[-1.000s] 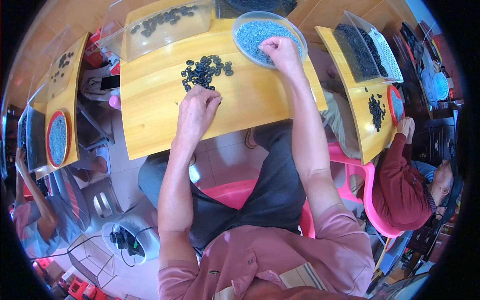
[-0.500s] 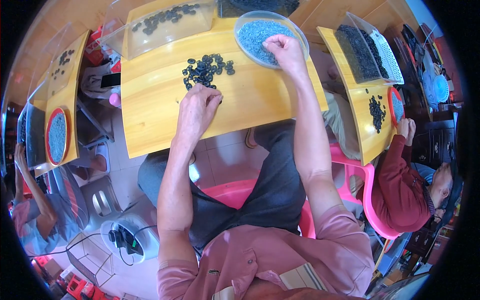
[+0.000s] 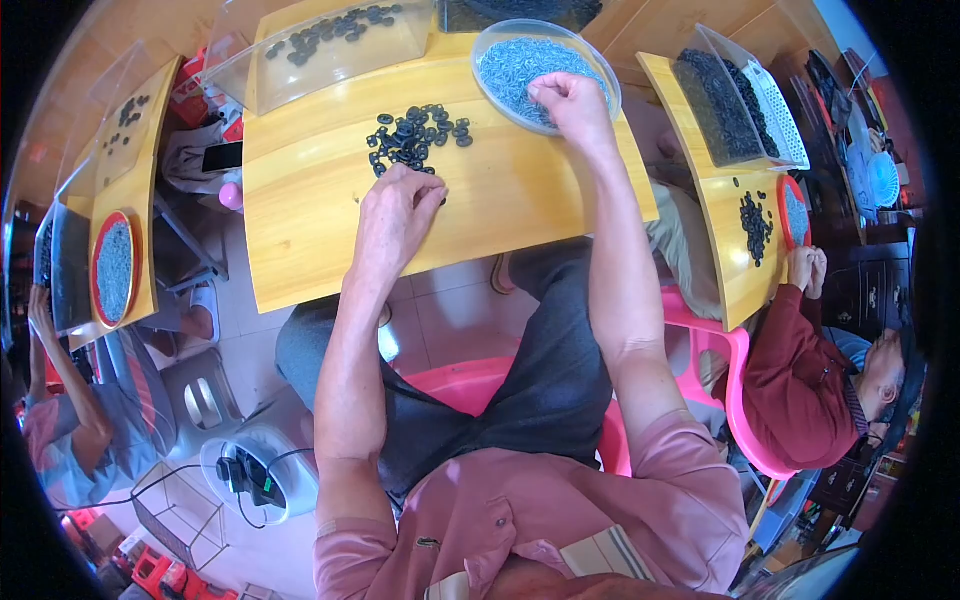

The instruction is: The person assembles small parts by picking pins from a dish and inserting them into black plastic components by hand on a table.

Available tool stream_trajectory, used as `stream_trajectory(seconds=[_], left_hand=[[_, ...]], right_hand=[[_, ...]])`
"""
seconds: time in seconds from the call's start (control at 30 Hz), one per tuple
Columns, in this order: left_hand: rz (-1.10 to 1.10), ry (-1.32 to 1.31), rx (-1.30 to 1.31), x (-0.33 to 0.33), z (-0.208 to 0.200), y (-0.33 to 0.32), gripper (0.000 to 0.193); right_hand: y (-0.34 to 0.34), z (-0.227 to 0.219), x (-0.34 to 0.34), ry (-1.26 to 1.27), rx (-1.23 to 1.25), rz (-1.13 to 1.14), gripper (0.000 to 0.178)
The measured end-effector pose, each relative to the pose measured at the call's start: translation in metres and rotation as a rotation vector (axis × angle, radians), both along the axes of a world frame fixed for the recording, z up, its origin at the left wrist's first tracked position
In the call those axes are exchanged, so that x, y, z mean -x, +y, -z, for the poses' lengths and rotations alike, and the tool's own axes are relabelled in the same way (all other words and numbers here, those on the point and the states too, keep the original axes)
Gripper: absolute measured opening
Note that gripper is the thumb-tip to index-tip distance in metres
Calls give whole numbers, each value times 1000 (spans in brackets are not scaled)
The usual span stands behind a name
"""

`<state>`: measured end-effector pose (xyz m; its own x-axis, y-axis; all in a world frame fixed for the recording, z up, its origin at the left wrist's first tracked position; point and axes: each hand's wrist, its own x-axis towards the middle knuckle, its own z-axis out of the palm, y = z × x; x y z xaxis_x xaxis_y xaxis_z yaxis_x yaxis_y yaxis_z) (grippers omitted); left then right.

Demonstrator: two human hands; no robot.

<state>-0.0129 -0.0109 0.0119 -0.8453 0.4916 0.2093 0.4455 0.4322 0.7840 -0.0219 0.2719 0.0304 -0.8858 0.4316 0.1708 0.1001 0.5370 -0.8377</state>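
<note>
At the near side of a pile of small black oval pieces (image 3: 415, 135), my left hand (image 3: 392, 215) is closed in a pinch. A bit of black shows at its fingertips, apparently one of those pieces, mostly covered by the fingers. My right hand (image 3: 578, 110) reaches over the clear round tub (image 3: 482, 82) at the far right of the table. Its thumb and fingers are pressed together at the surface of the thin, silvery-blue metal pieces (image 3: 525, 65) inside. Whatever that pinch holds is hidden.
The yellow wooden table (image 3: 320, 220) carries a clear bin (image 3: 345, 50) with black pieces at the far left. Co-workers sit at side tables, with a red-rimmed tray (image 3: 115, 268) on the left and a red dish (image 3: 795, 212) on the right. My pink chair (image 3: 455, 385) is beneath me.
My two hands stay almost where they were, both still pinched. At the right table, the co-worker's hands have shifted slightly.
</note>
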Motion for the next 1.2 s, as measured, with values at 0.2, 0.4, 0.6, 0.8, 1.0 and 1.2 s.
stream_trajectory(seconds=[0.2, 0.4, 0.6, 0.8, 1.0, 1.2], left_hand=[[-72, 35, -93, 0, 4, 2, 12], [-163, -181, -507, 3, 0, 9, 21], [-130, -461, -730, 2, -2, 15, 28], [-137, -553, -743, 6, -5, 9, 21], [-209, -551, -683, 5, -3, 10, 20], [-253, -424, -545, 7, 4, 12, 18]], right_hand=[[-11, -17, -8, 37, 363, -131, 13], [-58, -22, -18, 36, 652, -290, 15], [-99, -13, -23, -5, 671, -387, 17], [-114, -8, -25, -32, 594, -390, 17], [-121, -5, -27, -3, 578, -370, 16], [-123, -7, -28, -44, 582, -345, 18]])
